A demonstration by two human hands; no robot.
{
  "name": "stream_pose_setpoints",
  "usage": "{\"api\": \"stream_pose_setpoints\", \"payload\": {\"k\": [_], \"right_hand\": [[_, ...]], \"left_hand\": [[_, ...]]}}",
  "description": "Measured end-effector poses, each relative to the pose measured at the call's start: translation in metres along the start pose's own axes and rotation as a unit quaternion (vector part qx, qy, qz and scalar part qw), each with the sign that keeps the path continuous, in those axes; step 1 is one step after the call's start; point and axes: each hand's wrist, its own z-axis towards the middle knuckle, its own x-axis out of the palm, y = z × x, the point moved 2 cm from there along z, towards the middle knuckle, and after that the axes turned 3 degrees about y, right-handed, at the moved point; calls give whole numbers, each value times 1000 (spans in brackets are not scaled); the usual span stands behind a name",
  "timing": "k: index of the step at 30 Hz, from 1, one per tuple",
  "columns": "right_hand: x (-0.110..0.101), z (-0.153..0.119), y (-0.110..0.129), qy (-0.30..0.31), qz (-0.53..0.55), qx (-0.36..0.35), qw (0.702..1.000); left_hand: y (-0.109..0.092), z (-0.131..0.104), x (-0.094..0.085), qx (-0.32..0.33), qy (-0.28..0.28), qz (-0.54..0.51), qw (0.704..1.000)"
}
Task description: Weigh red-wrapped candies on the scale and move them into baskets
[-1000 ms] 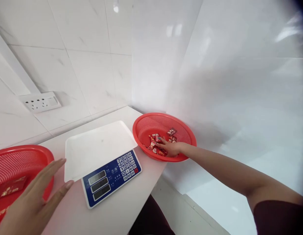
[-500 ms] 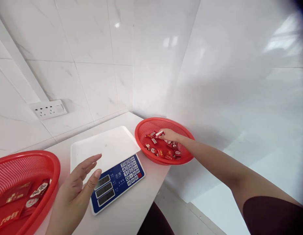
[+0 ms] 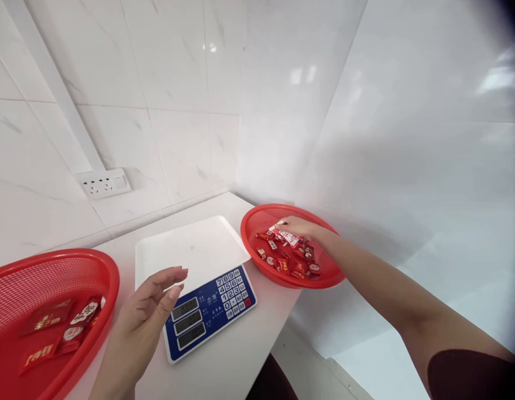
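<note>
My right hand [image 3: 298, 226] reaches into the right red plastic basket [image 3: 257, 265], its fingers closed on a red-and-white wrapped packet [image 3: 289, 238]. Part of the grip is hidden behind the hand. Several small red packets [image 3: 299, 269] lie below it in the basket. My left hand [image 3: 146, 319] hovers by the front left of a white and blue digital scale [image 3: 213, 305], fingers curved and apart, with nothing in them. The scale's white pan [image 3: 190, 247] bears nothing.
Another red basket [image 3: 109, 289] with several red packets [image 3: 43, 319] stands at the left. All of it rests on a white table [image 3: 240, 355] in a corner of tiled walls. A wall socket [image 3: 104, 183] sits above the table.
My right hand has lifted the red-and-white packet slightly, and more of it shows. My left fingers have drawn a little closer together. The view has shifted a little left.
</note>
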Motion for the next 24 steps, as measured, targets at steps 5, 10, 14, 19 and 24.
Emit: {"api": "stream_pose_setpoints", "payload": {"k": [5,10,14,19,24], "right_hand": [[39,10,59,129,109,-1,986],[109,31,104,259,170,-34,950],[143,48,113,245,131,-69,958],[153,58,115,207,113,-97,967],[112,60,97,143,54,-122,981]], "left_hand": [[-4,-1,-3,31,-16,-43,998],[-10,-5,-12,41,-40,-122,991],[-15,-4,-20,49,-83,-154,983],[-13,-1,-26,53,-122,-152,979],[-8,2,-27,39,-136,-109,984]]}}
